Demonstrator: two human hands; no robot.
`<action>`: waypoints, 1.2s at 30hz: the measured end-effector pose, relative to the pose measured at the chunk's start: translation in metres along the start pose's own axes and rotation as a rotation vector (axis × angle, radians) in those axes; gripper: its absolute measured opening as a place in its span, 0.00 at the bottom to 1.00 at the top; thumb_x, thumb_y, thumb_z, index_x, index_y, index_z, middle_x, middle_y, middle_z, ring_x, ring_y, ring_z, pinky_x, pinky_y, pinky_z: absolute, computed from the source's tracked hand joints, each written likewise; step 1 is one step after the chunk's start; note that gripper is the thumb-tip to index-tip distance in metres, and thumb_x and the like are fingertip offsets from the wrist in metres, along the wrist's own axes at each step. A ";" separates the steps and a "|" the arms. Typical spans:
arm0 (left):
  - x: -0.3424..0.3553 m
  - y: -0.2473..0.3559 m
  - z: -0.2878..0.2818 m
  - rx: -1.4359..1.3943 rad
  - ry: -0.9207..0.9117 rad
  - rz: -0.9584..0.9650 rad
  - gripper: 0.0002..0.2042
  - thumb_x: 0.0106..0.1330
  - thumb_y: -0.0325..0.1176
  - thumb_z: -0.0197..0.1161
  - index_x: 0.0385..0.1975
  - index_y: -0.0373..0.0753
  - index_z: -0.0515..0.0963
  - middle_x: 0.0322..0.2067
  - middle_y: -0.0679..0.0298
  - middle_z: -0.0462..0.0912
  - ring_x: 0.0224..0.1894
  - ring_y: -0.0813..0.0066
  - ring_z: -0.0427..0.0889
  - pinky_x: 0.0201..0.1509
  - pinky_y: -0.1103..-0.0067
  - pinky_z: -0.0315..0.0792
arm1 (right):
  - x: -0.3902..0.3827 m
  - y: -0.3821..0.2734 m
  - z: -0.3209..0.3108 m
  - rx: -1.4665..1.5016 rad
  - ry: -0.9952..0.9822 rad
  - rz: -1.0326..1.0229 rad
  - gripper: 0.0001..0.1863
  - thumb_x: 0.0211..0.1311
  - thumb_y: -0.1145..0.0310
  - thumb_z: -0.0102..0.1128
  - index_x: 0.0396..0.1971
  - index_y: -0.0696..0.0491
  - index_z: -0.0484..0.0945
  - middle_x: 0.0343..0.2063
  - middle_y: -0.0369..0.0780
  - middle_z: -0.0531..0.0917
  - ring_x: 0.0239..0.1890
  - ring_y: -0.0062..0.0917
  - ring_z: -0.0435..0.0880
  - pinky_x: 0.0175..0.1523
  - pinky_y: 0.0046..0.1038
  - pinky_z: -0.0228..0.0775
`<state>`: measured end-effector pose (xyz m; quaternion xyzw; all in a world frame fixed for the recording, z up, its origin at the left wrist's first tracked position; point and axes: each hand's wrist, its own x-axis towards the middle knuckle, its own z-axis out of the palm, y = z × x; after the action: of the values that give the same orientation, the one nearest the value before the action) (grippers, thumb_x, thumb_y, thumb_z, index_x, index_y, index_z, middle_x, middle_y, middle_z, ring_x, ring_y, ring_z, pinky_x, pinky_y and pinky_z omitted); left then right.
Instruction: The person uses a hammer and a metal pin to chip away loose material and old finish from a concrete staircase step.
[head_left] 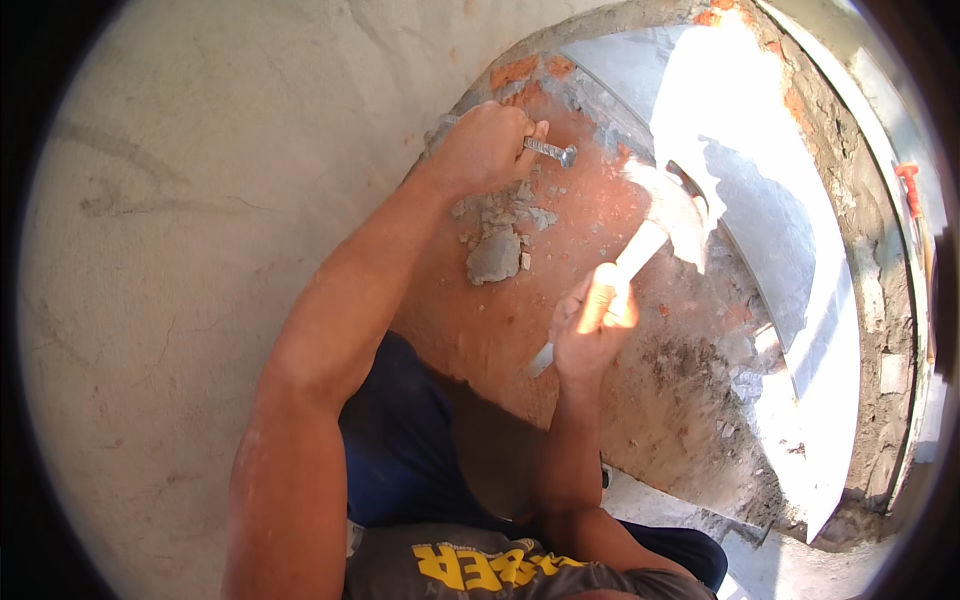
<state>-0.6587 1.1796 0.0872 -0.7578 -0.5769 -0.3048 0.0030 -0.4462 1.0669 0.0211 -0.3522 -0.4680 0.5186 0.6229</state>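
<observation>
My left hand point(487, 145) is closed around a ribbed steel chisel point(552, 150), a short rod whose flared end sticks out to the right of the fist. The chisel's other end is hidden near the foot of the grey plastered wall. My right hand point(593, 315) grips a hammer by its pale handle point(643, 248). In bright sunlight, the hammer head point(686, 222) stands to the right of the chisel's flared end, apart from it. Below the left fist, a grey mortar chunk point(494, 256) and several smaller fragments lie on the reddish dusty floor.
Plastered wall point(190, 230) fills the left side. Grey slabs point(770, 230), partly glaring in sunlight, lie to the right, before a rough mortar edge point(870, 400). A red-handled tool point(909, 190) rests at the far right. My bent knee, in dark blue cloth, is below.
</observation>
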 end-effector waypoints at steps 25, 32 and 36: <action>0.003 -0.004 -0.007 -0.014 -0.055 -0.034 0.18 0.74 0.35 0.58 0.23 0.30 0.81 0.18 0.42 0.72 0.23 0.40 0.74 0.32 0.56 0.69 | 0.018 -0.044 -0.004 0.511 0.054 -0.238 0.13 0.82 0.65 0.48 0.32 0.53 0.67 0.16 0.29 0.64 0.13 0.12 0.62 0.15 0.18 0.58; 0.009 -0.002 -0.011 -0.075 -0.005 -0.049 0.20 0.74 0.37 0.58 0.22 0.27 0.76 0.17 0.41 0.68 0.20 0.41 0.68 0.28 0.58 0.66 | 0.027 0.005 0.004 -0.267 -0.094 -0.151 0.16 0.82 0.62 0.49 0.29 0.51 0.67 0.13 0.28 0.65 0.13 0.11 0.64 0.15 0.19 0.51; 0.008 -0.003 -0.011 -0.104 -0.029 -0.091 0.22 0.75 0.39 0.58 0.21 0.27 0.71 0.16 0.44 0.64 0.20 0.47 0.57 0.25 0.60 0.62 | 0.019 -0.036 0.005 0.347 0.090 -0.201 0.14 0.83 0.62 0.46 0.33 0.53 0.66 0.17 0.32 0.67 0.12 0.13 0.62 0.13 0.18 0.54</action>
<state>-0.6654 1.1840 0.0991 -0.7344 -0.5940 -0.3231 -0.0588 -0.4388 1.0776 0.0601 -0.2137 -0.3763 0.5104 0.7431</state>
